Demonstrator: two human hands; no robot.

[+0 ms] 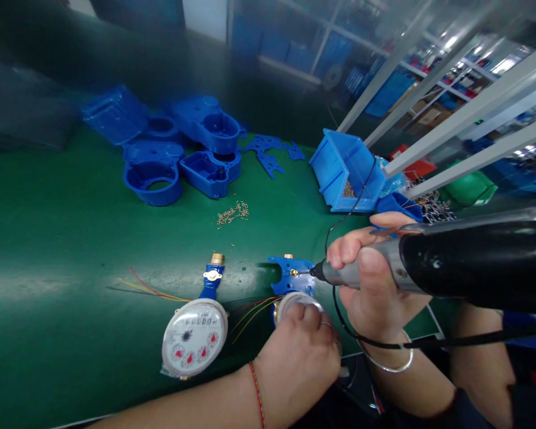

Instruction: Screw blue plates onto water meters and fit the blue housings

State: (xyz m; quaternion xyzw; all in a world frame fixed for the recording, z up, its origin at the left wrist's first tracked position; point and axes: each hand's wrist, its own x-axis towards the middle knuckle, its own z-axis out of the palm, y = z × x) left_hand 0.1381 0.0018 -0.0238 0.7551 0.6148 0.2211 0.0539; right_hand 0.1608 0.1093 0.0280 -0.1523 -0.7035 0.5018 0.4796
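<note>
While the right hand (373, 280) clamps a black-and-grey cylindrical electric screwdriver (477, 259), its bit at a flat blue plastic plate (286, 284), the left hand (297, 345) grips a round clear-topped meter (298, 300) on the green counter (93, 232).

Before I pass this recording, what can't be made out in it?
All in the head view:
Meter under the left hand: dial mostly covered by that hand.
Power screwdriver: rear end cut off by the right edge.
Loose metal pieces: too small to count.
Background shelves: contents blurred.
</note>
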